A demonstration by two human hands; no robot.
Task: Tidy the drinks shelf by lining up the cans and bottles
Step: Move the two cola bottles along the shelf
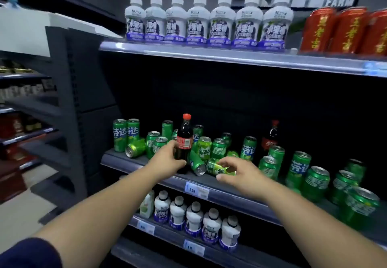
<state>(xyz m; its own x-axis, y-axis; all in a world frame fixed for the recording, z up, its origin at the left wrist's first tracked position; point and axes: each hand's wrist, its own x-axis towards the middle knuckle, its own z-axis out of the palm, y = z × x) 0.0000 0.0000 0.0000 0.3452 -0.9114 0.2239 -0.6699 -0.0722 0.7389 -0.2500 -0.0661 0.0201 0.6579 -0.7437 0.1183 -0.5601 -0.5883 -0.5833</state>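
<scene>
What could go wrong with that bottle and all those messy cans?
1. The left hand grips the dark plastic cola bottle with a red cap, which stands among crowded upright green cans. Moving it may knock some over.
2. The green metal can lying on its side, which the right hand grasps, is near the grey shelf edge. It might roll off if it slips.

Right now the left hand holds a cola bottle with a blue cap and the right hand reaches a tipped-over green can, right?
No, the cap is red, the head view shows. The left hand holds the cola bottle; the right hand reaches a tipped-over green can.
</scene>
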